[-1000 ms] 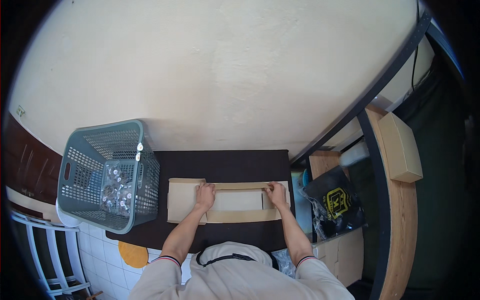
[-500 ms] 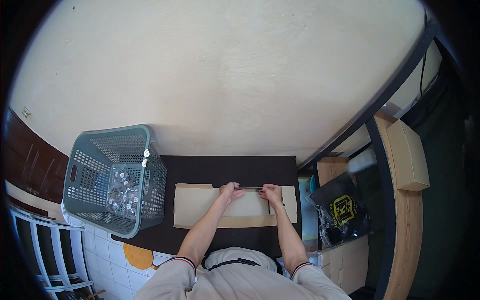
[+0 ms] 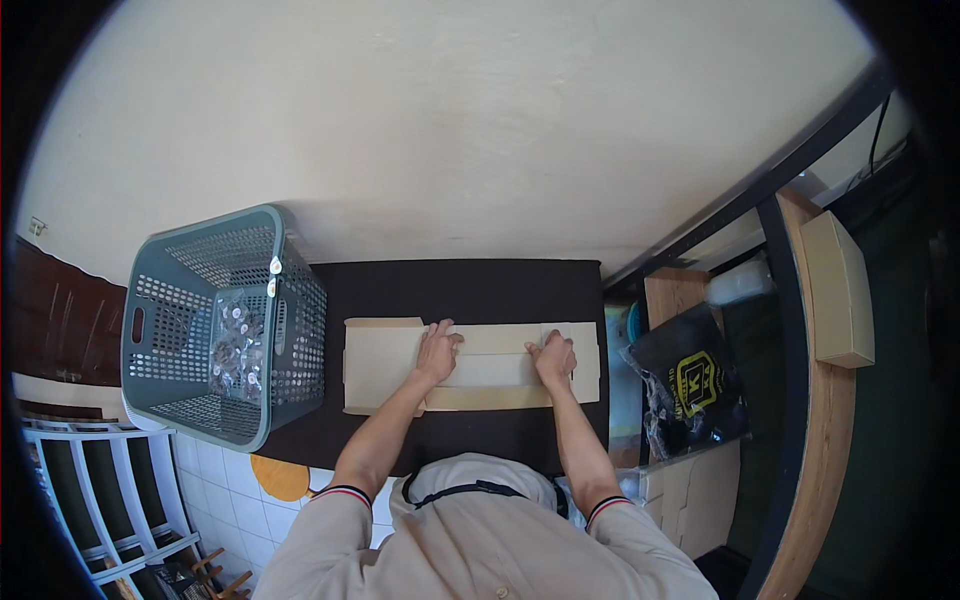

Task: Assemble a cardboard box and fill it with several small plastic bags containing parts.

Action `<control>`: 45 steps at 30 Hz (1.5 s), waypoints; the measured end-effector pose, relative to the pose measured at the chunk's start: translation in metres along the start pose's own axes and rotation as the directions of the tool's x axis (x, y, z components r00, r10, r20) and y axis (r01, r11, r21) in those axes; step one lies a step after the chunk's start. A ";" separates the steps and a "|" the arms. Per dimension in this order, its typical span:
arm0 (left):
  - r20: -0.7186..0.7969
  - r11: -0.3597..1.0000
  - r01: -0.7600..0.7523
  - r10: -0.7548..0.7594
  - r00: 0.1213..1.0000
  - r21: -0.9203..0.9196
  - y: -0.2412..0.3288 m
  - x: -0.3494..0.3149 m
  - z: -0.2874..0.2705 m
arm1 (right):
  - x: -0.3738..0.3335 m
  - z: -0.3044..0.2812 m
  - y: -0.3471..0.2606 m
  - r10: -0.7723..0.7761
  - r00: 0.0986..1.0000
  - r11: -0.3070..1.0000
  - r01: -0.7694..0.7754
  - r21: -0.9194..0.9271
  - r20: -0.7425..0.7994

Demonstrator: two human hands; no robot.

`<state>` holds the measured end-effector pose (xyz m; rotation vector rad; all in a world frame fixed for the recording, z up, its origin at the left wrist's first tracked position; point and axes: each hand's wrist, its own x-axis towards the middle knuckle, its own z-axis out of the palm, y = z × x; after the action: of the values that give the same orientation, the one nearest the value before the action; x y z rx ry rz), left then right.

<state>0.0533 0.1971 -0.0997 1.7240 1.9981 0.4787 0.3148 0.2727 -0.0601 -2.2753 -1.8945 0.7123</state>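
A flat, unfolded cardboard box point(image 3: 385, 365) in pale brown lies on the dark table, with narrow strips along its far and near edges and a paler middle panel. My left hand point(image 3: 438, 350) rests on its far strip, left of the middle, fingers spread and touching the cardboard. Toward the right end of the same strip, my right hand point(image 3: 553, 360) presses down, its thumb apart from its bent fingers. The far strip lies folded inward, low over the middle panel. The fingertips are partly hidden against the board.
A grey-green perforated basket point(image 3: 300, 330) stands at the left with several clear bags point(image 3: 238, 345) of small items inside. At the right are a black printed bag point(image 3: 690, 375), a wooden shelf point(image 3: 825, 420) and a closed carton point(image 3: 838, 290). A wall rises behind the dark table point(image 3: 460, 290).
The far strip was raised between my fingers and now lies folded inward. Both hands have gone from gripping its edge to pressing on it. The view has shifted slightly.
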 end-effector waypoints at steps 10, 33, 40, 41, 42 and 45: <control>0.701 0.921 -0.313 0.065 0.710 0.232 0.005 -0.001 -0.069 | -0.104 -0.048 0.011 -0.249 0.917 0.947 0.298 -0.122 0.311; 0.482 0.855 -0.320 0.096 0.871 0.408 0.028 -0.040 -0.015 | -0.120 0.014 0.087 -0.379 0.921 0.724 0.234 0.649 0.090; 0.365 0.920 -0.294 0.188 0.912 0.259 -0.016 -0.030 0.022 | -0.075 0.019 0.096 -0.465 0.834 0.793 0.243 0.558 0.298; 0.350 0.926 -0.270 0.170 0.921 0.264 -0.035 -0.027 0.028 | -0.067 0.026 0.088 -0.459 0.855 0.830 0.317 0.459 0.240; 0.058 0.788 -0.467 0.487 0.872 0.400 -0.037 -0.024 0.025 | -0.066 0.026 0.083 -0.438 0.883 0.863 0.361 0.352 0.168; 0.235 0.673 -0.578 0.536 0.811 0.461 0.005 -0.026 -0.008 | -0.071 0.019 0.084 -0.447 0.895 0.891 0.446 0.085 -0.010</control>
<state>0.0561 0.1724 -0.0873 2.6729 1.5818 0.0329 0.3747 0.1821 -0.0873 -1.6857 -2.2262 0.7158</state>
